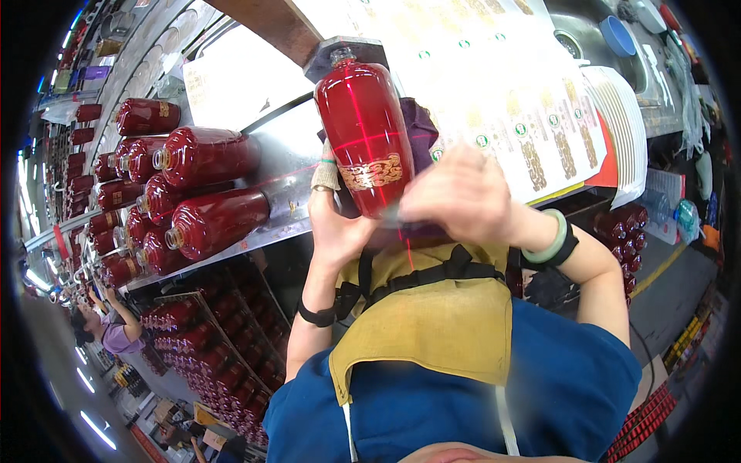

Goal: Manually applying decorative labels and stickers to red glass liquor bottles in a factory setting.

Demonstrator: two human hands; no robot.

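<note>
A glossy red glass bottle (359,108) lies with its open neck pointing away from me, by a dark angular block. A gold patterned decal (372,171) shows near its base, and thin red light lines cross its side. My left hand (338,228) is closed on the bottle's left side and base end, with a woven cover on a finger. To the right of the base, my right hand (463,201) is smeared by motion, so its fingers are unclear. Dark purple cloth (419,131) lies beside and beneath the bottle.
Several red bottles (220,224) lie stacked at left on the metal table. Bright decal sheets (532,116) cover the table ahead and right. Beyond the white trays (617,131) is a sink with a blue bowl (617,35). Racked bottles (208,347) stand below left; a person (116,328) is farther off.
</note>
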